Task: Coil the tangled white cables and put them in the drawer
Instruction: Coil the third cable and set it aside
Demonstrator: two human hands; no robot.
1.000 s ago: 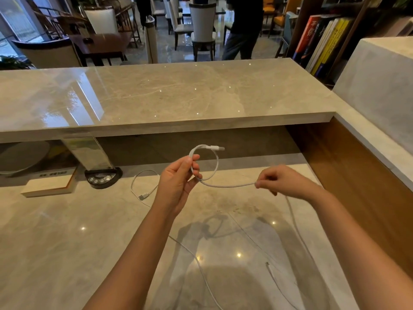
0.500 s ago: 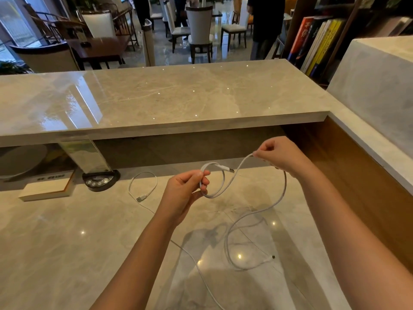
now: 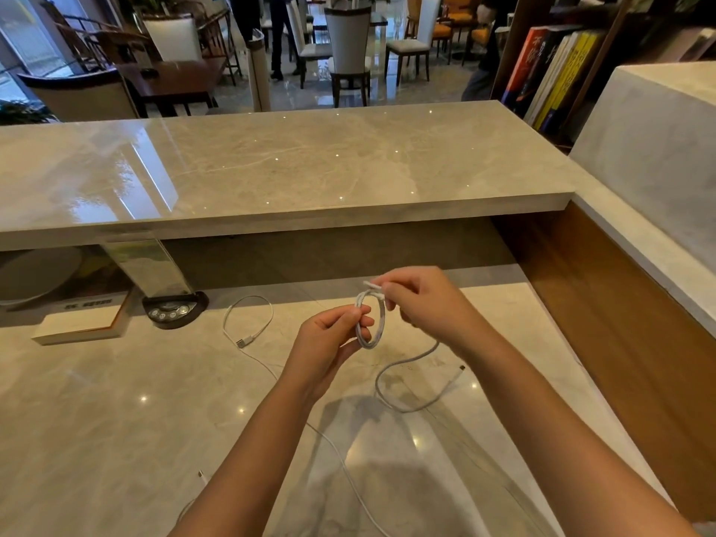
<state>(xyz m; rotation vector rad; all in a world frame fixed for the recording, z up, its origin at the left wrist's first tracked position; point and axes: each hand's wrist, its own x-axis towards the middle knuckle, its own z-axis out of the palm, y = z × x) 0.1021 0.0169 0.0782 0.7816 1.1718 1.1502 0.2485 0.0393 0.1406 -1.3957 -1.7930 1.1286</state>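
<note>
Two hands work one white cable above a marble counter (image 3: pixel 116 439), seen from the head camera. The left hand (image 3: pixel 329 343) pinches a small coil (image 3: pixel 370 323) between thumb and fingers; the right hand (image 3: pixel 418 300) is clenched on the strand and plug end at the coil's top. The cable's loose tail (image 3: pixel 410 381) curls down onto the counter just below. A second white cable (image 3: pixel 248 319) lies uncoiled on the counter to the left, running toward the near edge. The risk, by this view: the springy loops could pop open if either grip slackens, and the trailing tail may snag the other cable. No drawer shows in frame, nor any other container, so where the cables will go cannot be told.
</note>
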